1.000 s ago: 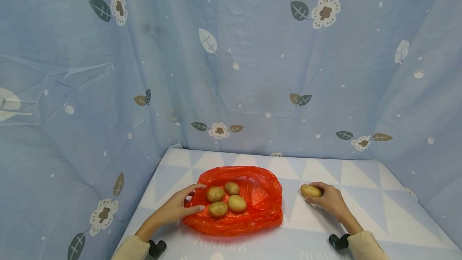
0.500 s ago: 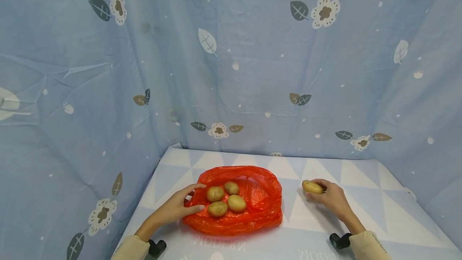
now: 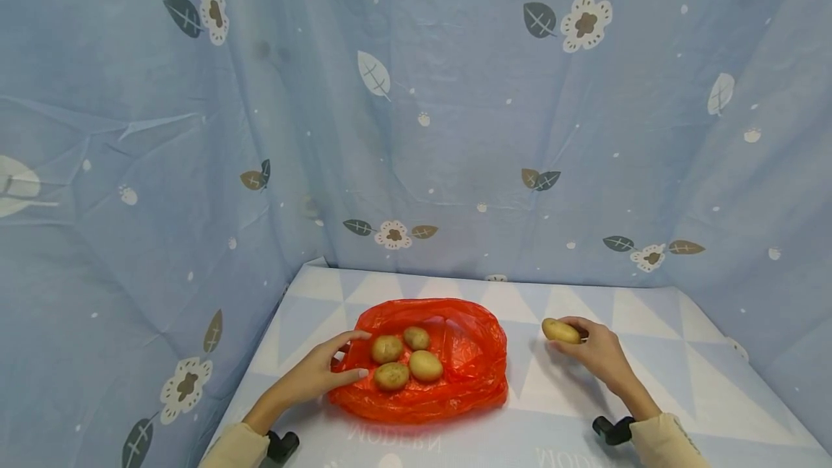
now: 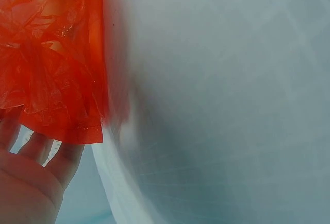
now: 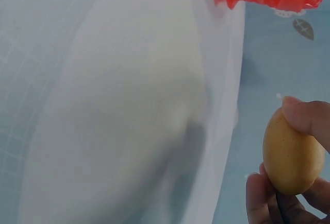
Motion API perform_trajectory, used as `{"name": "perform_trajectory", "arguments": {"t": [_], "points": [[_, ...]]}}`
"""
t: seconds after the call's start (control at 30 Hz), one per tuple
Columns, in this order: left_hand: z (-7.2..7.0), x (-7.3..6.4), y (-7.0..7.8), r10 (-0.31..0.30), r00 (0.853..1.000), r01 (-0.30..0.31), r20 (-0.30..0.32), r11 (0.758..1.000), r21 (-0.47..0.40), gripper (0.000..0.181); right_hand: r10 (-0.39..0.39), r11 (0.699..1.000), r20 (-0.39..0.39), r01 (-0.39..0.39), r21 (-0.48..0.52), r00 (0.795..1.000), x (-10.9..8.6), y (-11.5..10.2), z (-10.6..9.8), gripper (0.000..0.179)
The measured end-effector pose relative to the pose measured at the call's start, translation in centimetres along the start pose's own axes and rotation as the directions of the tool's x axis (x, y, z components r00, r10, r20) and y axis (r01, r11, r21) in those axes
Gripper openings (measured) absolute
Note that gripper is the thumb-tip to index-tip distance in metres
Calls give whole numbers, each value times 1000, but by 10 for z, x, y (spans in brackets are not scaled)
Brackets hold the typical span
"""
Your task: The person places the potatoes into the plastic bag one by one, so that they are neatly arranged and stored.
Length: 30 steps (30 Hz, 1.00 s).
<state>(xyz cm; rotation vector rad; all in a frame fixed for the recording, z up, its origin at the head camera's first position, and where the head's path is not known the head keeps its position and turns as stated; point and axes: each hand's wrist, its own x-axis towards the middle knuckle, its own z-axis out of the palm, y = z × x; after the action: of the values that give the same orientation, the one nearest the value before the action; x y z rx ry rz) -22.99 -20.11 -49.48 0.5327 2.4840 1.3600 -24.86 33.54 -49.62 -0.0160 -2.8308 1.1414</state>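
A potato [image 3: 561,331] is gripped between the thumb and fingers of my right hand [image 3: 603,354], above the tablecloth to the right of the bag. In the right wrist view, the potato [image 5: 293,154] is smooth and yellow, with the thumb on its upper end. My left hand [image 3: 315,375] rests at the left side of a red plastic bag [image 3: 468,396], thumb and index finger spread apart over its rim. Several potatoes [image 3: 391,376] lie inside the bag's left half. In the left wrist view, fingers [image 4: 64,162] reach behind the bag's edge; their tips are hidden.
A white and pale blue patterned tablecloth [image 3: 656,352] covers the table. Blue curtains [image 3: 455,128] with leaf and flower prints hang behind it and along the sides. Dark wrist devices [image 3: 612,430] sit below both hands.
My right hand has raised the potato slightly off the table and turned it a little. My left hand, the bag and the potatoes in it have stayed in place.
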Motion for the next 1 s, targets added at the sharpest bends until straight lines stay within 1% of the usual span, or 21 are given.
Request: {"name": "perform_trajectory", "arguments": {"t": [0.27, 0.63, 0.8, 1.0], "points": [[0, 0, 2, 10, 1000, -10, 3, 1000, -17, 59, -39, 999, -5, 39, 29, 999, -1, -14, -1, 66], [0, 1, -1, 10, 1000, -10, 6, 1000, 4, 59, -57, 997, 4, 57, 54, 998, -4, -39, -2, 66], [1, 1, -2, 23, 1000, -23, 2, 1000, 10, 60, -93, 994, -4, 93, 64, 996, -4, -49, 0, 67], [1, 3, -3, 43, 999, -44, 4, 999, 15, 59, -126, 989, -17, 127, 70, 992, -5, -61, 3, 62]]}}
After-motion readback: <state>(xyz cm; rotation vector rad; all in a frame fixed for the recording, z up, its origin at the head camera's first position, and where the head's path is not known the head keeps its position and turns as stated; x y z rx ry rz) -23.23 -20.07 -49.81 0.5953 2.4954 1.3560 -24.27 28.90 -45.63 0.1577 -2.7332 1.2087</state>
